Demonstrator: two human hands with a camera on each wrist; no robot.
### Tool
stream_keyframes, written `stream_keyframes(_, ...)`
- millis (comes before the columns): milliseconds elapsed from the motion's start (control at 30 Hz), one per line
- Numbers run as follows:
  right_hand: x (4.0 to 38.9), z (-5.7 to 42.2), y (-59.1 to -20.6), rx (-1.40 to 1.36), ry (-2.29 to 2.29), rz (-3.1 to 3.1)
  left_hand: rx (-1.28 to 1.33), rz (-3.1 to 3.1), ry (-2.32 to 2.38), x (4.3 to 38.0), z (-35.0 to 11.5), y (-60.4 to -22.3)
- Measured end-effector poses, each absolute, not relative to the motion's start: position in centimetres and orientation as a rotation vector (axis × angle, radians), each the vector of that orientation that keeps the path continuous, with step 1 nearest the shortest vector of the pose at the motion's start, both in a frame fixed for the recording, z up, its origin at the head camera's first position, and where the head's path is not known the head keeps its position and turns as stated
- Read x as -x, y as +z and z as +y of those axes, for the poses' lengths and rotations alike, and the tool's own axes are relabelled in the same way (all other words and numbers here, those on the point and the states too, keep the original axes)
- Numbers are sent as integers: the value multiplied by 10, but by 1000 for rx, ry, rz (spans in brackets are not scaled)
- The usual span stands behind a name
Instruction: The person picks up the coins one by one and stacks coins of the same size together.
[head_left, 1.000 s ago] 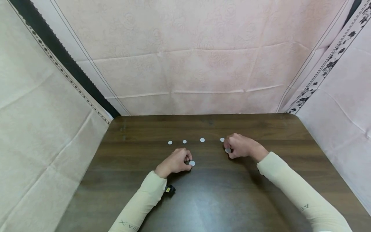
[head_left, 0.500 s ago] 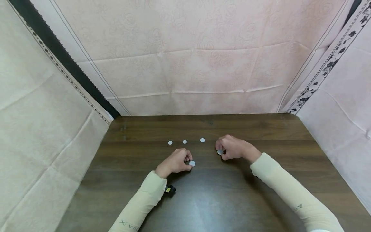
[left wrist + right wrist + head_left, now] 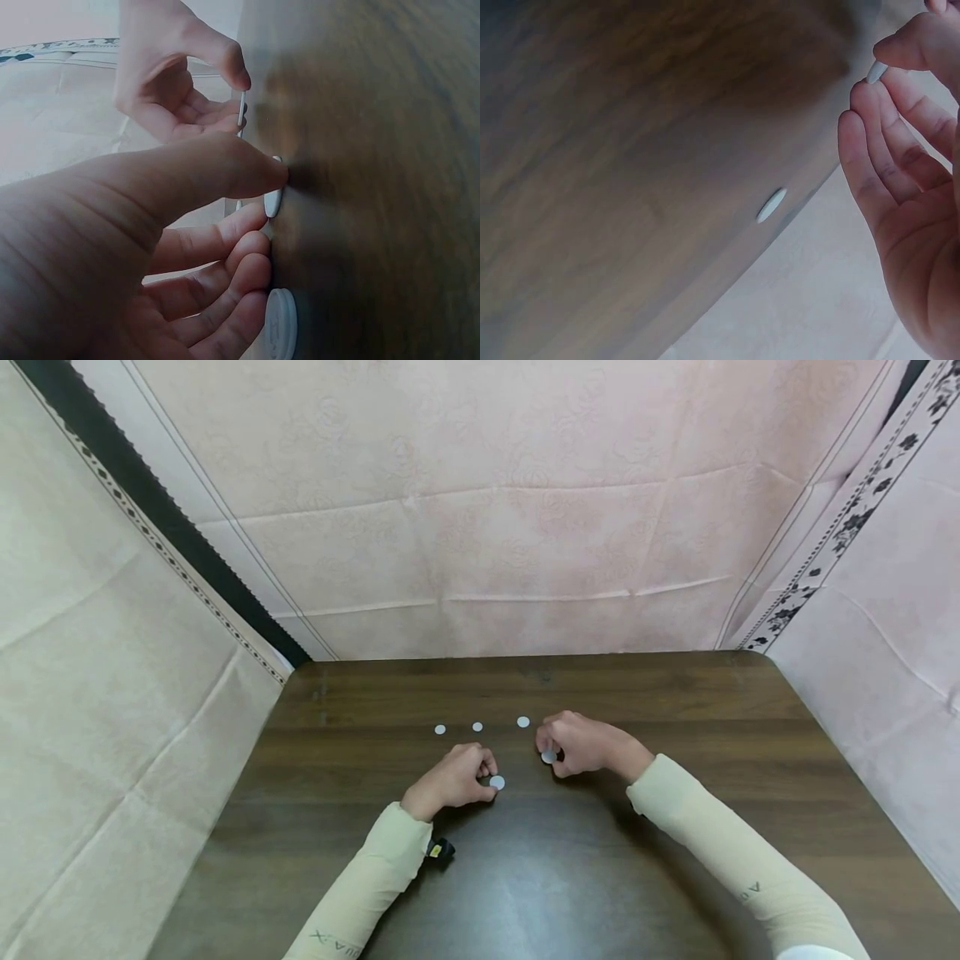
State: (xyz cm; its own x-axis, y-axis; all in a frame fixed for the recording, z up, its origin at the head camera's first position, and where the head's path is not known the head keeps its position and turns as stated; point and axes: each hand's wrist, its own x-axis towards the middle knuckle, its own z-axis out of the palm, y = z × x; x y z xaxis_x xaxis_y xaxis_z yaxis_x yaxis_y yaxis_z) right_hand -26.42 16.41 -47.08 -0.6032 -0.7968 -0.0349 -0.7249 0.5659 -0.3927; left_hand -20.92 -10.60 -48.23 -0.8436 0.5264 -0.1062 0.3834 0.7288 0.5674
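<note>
My left hand (image 3: 452, 777) pinches a small white disc (image 3: 497, 782) between thumb and index finger, close to the tabletop. In the left wrist view that disc (image 3: 273, 199) shows partly behind the thumb. To the right, my right hand (image 3: 585, 744) holds another white disc (image 3: 549, 757) by its edge, also between thumb and fingertips. The right wrist view shows this disc (image 3: 877, 71) nearly edge-on, with the remaining fingers curved beneath it. A short gap of table separates the two held discs.
Beyond the hands on the brown wooden table (image 3: 360, 860) lie white discs in a loose row: a left one (image 3: 440, 729), a middle one (image 3: 477, 727) and a right one (image 3: 523, 722). Pale cloth (image 3: 525, 527) hangs behind the table's far edge and along both sides.
My right hand has moved left with its disc, toward the left hand. The disc at the row's right end is now hidden behind it. My left hand has stayed in place.
</note>
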Motion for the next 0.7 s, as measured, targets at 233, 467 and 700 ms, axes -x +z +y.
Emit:
stream_keyframes(233,262,147,-472,1327,-503,2566,-721,2675,794,210,-106,-484)
stream_keyframes(467,261,134,-474,1340,-506,2532,-717,2670,795,211,-106,-483)
stream_keyframes(700,257,122,-474,1375,-482,2510,-713,2665,777,210,-106,-483)
